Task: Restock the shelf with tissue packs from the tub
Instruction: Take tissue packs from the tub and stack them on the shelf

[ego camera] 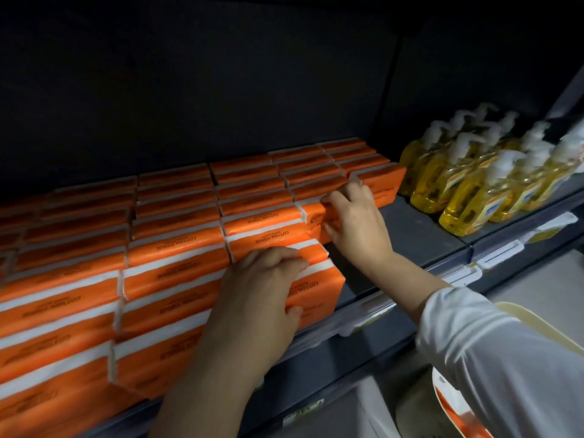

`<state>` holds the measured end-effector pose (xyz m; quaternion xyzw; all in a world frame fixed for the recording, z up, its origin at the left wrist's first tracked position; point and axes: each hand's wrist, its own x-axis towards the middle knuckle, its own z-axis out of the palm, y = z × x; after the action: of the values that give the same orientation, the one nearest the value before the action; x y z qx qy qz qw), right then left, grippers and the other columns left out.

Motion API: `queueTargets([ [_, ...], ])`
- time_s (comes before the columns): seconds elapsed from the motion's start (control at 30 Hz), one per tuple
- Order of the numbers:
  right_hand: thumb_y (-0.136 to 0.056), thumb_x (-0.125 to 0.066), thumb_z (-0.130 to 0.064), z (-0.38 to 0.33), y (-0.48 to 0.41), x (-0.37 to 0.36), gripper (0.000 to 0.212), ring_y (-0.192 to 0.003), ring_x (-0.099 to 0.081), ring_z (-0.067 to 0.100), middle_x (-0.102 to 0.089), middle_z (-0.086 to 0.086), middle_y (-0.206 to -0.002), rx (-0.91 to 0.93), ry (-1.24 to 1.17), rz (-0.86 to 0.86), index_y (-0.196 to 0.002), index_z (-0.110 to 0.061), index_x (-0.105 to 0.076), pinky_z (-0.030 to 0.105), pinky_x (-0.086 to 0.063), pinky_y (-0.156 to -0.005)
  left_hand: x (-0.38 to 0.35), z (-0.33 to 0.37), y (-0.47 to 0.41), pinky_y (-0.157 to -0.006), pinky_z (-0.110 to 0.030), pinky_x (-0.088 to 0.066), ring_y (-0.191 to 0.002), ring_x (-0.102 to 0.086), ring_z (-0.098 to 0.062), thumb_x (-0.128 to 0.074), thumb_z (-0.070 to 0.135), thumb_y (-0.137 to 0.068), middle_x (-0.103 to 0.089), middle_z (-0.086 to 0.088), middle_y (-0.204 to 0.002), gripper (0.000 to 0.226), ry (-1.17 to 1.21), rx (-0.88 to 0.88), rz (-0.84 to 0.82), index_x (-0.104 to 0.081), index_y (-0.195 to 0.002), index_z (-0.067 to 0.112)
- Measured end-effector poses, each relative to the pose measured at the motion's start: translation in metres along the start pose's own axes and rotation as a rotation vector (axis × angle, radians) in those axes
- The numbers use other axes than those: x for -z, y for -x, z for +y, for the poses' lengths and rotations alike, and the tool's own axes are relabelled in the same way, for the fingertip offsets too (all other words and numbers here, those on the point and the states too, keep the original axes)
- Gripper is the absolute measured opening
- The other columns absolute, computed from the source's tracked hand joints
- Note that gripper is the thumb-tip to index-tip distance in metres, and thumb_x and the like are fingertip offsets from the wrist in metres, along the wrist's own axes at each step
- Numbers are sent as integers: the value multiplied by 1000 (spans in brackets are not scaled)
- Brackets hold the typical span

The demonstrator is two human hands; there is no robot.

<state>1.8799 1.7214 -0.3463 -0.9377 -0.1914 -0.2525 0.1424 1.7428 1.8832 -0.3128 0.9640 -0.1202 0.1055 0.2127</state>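
Observation:
Orange and white tissue packs (177, 216) fill the dark shelf (420, 235) in several tight rows. My left hand (262, 292) grips the front right pack (319, 289), fingers curled over its top edge and thumb on its front face. My right hand (354, 222) holds the end of a pack (316, 219) further back in the same column, fingers curled over its top corner. The cream tub (537, 327) is at the lower right, partly hidden by my white sleeve, with orange packs (455, 415) showing inside it.
Yellow pump soap bottles (474, 178) stand in rows on the shelf to the right of the tissue packs. A bare strip of shelf lies between them. Price tag holders (499, 254) run along the shelf's front edge. A lower shelf lies below.

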Motion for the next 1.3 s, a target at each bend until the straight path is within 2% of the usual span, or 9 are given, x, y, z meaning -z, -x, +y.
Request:
queueTargets([
  [0.27,-74,-68,-7,-6,-5,2,38,-120,-39,38,-47,17,-116,-79,-14,-60,-111,-6,-59,44,-49,-83,-1,3,0,-110,-24,-20,-129,-26,-1,-65,24,-84,-31,27,-139,59,-29,1,6,-40,-135,41],
  [0.43,-76,-68,-10,6,33,31,41,-109,-44,29,-49,12,-115,-162,-141,49,-116,-9,-59,33,-40,-86,0,13,-2,-104,-36,-31,-125,-39,-16,-77,39,-70,-46,11,-136,70,-84,11,5,-48,-133,30],
  [0.5,-75,-68,-9,21,68,42,37,-105,-47,29,-50,12,-109,-216,-177,68,-112,-9,-61,29,-38,-85,-2,21,-5,-97,-41,-37,-117,-48,-27,-79,41,-65,-57,0,-127,67,-99,9,88,-57,-125,21],
  [0.63,-76,-65,-7,65,148,57,30,-95,-53,24,-51,10,-101,-347,-214,-23,-106,-8,-63,22,-40,-86,-23,51,-7,-90,-32,-34,-99,-55,-31,-69,40,-71,-64,-8,-107,48,14,-116,207,-66,-109,11],
  [0.7,-77,-67,-4,84,186,68,28,-91,-52,19,-52,8,-98,-465,-242,-35,-104,-7,-64,15,-40,-85,-43,73,-5,-87,-28,-33,-95,-58,-29,-64,38,-72,-65,-6,-105,44,75,-196,116,-67,-107,11],
  [0.8,-78,-69,-6,111,233,81,26,-88,-55,18,-52,1,-94,-653,-248,-93,-103,-10,-65,29,-46,-85,-81,101,5,-82,-27,-37,-89,-61,-28,-57,39,-75,-65,-3,-100,39,101,-304,-48,-68,-102,14],
  [0.93,-81,-68,-14,149,272,91,26,-93,-61,23,-63,9,-102,-831,-235,-253,-106,-8,-64,32,-47,-84,-120,132,22,-92,-27,-40,-111,-50,-14,-59,36,-88,-55,8,-117,34,99,-374,-288,-59,-120,25],
  [1.0,-83,-67,-15,163,287,92,28,-94,-62,25,-65,11,-105,-874,-226,-294,-109,-6,-64,29,-46,-82,-136,141,27,-93,-26,-40,-113,-44,-7,-53,38,-91,-50,12,-118,34,93,-405,-380,-55,-123,30],
  [1.3,-84,-66,-16,209,322,72,39,-101,-59,24,-60,13,-116,-922,-268,-391,-121,-9,-58,27,-43,-89,-196,148,18,-86,-20,-39,-106,-47,-5,-56,38,-90,-52,13,-114,37,115,-330,-478,-55,-125,29],
])
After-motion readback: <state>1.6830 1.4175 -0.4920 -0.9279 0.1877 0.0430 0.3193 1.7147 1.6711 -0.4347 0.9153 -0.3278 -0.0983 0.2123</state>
